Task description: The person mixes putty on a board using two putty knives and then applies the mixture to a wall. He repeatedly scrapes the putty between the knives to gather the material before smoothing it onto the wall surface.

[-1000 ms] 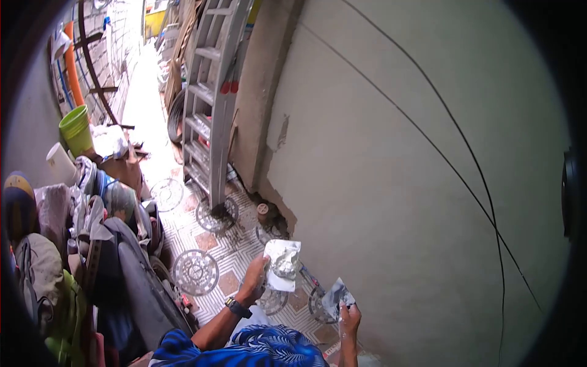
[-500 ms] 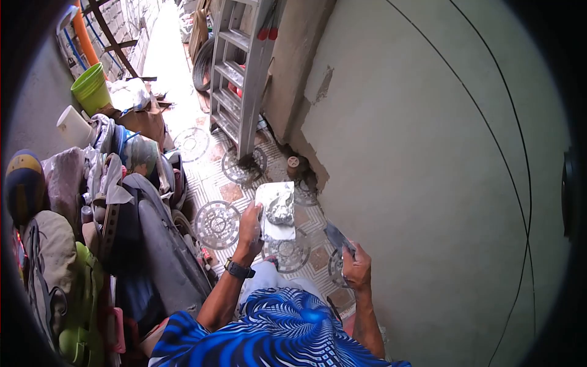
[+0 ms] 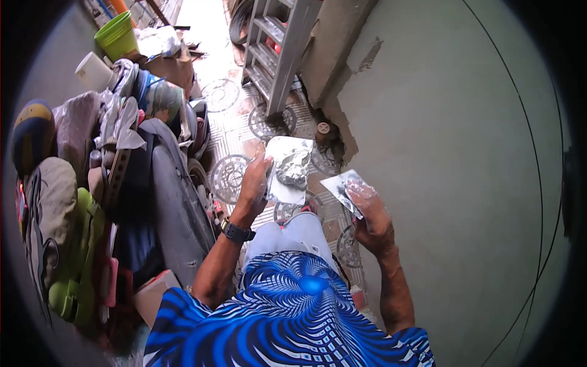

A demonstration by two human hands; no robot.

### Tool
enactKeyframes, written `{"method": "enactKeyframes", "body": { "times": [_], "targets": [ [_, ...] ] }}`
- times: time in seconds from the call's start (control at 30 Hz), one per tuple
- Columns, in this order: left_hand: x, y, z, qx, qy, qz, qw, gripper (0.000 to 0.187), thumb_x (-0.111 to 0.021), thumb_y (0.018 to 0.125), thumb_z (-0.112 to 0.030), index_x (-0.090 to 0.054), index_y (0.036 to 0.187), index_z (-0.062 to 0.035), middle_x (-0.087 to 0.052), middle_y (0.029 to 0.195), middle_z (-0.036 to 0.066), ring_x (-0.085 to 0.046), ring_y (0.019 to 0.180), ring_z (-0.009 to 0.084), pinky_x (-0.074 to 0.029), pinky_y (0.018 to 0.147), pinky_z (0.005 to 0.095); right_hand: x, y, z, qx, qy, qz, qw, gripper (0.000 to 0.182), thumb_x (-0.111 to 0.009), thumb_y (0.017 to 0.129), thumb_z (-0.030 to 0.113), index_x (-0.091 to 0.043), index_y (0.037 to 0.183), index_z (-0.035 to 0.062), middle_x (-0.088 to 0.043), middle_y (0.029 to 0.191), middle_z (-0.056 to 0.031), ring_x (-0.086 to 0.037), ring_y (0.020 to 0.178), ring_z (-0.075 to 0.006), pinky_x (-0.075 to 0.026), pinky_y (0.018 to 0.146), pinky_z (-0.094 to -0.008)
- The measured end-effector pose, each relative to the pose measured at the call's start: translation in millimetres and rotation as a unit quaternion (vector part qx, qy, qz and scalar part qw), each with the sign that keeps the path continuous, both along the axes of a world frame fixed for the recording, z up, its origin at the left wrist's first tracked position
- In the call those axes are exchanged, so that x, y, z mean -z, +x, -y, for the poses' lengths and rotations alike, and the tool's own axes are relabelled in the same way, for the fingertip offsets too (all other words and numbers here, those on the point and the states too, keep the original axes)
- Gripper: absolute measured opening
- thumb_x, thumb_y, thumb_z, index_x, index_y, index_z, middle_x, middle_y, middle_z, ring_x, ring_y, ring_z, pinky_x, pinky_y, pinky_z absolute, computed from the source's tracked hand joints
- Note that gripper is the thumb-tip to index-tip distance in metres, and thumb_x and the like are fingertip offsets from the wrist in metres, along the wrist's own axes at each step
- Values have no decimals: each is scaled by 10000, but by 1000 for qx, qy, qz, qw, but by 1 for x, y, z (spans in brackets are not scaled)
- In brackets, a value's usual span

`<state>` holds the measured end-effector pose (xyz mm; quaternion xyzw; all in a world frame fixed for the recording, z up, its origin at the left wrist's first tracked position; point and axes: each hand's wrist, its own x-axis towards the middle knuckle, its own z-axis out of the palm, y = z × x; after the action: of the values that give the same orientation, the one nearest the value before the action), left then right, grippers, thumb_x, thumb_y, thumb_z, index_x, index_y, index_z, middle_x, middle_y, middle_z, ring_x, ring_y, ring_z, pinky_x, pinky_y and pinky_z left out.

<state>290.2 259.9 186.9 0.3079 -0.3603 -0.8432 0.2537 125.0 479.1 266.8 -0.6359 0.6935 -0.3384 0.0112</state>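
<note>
My left hand [image 3: 253, 182], with a dark watch on its wrist, grips the left edge of a flat white board [image 3: 285, 195]. On that board lies a mound of wet, pale grey putty [image 3: 293, 169]. My right hand [image 3: 375, 221] is closed round a wide putty knife [image 3: 332, 185], whose flat blade shows pale and faces up, just right of the board and apart from it. Whitish smears cover the fingers of this hand. Its grip partly hides the handle.
An aluminium ladder [image 3: 278, 61] stands ahead by the wall corner. A smooth greenish-grey wall [image 3: 452, 153] rises on the right, with dark cables hanging across it. Piled bags, a ball [image 3: 33, 136] and a green bucket [image 3: 117, 37] line the left side. A short pipe stub [image 3: 323, 130] sticks up near the wall.
The putty knife has turned so its blade face shows, and my right hand has risen slightly. The board has come up a little in view. My head view has shifted downward and left.
</note>
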Motion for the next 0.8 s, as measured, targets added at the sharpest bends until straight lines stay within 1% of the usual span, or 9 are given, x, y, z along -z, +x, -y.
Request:
{"method": "enactKeyframes", "body": {
  "times": [0.07, 0.2, 0.3, 0.37, 0.53, 0.57, 0.67, 0.7, 0.8],
  "targets": [
    [-6, -5, 2, 1, 21, -7, 1000, 434, -503, 978, -202, -471, 1333, 45, -625, 1078, 36, -621, 877, 106, -525, 739, 249, -12, -14, 17, -50, -14, -65, 997, 486, -546, 750, -131, -599, 1208, 19, -625, 1215, -161, -580, 1177, -343, -455, 1006, -463],
    [6, -21, 6, 11, 29, -26, 999, 401, -513, 977, -194, -483, 1304, 36, -634, 1081, 62, -636, 853, 115, -544, 730, 252, -16, -41, 42, -117, 3, -113, 987, 466, -618, 782, -47, -604, 1235, 61, -626, 1231, -144, -572, 1199, -315, -441, 1033, -468],
    [12, -43, 6, -2, 32, 14, 999, 289, -482, 990, -227, -544, 1165, -6, -625, 962, 44, -619, 755, 103, -538, 633, 250, -15, -67, 57, -162, 32, -135, 977, 430, -639, 818, 59, -602, 1245, 89, -609, 1273, -136, -560, 1220, -304, -432, 1045, -469],
    [23, -61, 9, 10, 45, 14, 999, 289, -490, 987, -227, -545, 1165, -6, -630, 955, 44, -622, 749, 101, -536, 622, 248, -13, -86, 63, -183, 44, -156, 970, 424, -632, 847, 150, -587, 1266, 107, -604, 1283, -126, -556, 1229, -295, -433, 1044, -465],
    [21, -101, 15, 16, 71, 32, 997, 283, -512, 978, -212, -544, 1163, -2, -639, 952, 45, -629, 735, 99, -539, 616, 249, -14, -131, 74, -215, 63, -168, 960, 420, -620, 868, 171, -575, 1283, 124, -593, 1303, -111, -540, 1250, -280, -415, 1057, -462],
    [28, -105, 21, 34, 72, 32, 996, 383, -501, 986, -184, -486, 1284, 55, -643, 1122, 117, -671, 879, 152, -565, 731, 266, -14, -138, 77, -220, 66, -168, 959, 420, -618, 870, 174, -574, 1286, 128, -590, 1308, -108, -536, 1255, -278, -410, 1061, -462],
    [24, -126, 25, 43, 75, 19, 996, 393, -496, 987, -187, -481, 1297, 54, -643, 1131, 117, -670, 872, 146, -561, 744, 257, -12, -155, 88, -230, 71, -143, 960, 461, -683, 815, 117, -596, 1267, 145, -589, 1322, -74, -530, 1265, -261, -418, 1059, -466],
    [21, -131, 26, 38, 74, 9, 996, 266, -504, 983, -181, -549, 1153, 19, -654, 991, 73, -654, 794, 110, -552, 655, 251, -12, -159, 92, -238, 77, -148, 957, 452, -662, 833, 138, -586, 1278, 144, -589, 1318, -81, -528, 1265, -265, -411, 1061, -464],
    [18, -144, 42, 61, 71, 20, 995, 258, -508, 979, -176, -568, 1137, 20, -660, 996, 73, -659, 788, 112, -560, 660, 249, -10, -178, 111, -262, 98, -160, 947, 440, -621, 867, 175, -564, 1302, 142, -588, 1311, -97, -527, 1261, -270, -398, 1062, -460]
  ]
}}
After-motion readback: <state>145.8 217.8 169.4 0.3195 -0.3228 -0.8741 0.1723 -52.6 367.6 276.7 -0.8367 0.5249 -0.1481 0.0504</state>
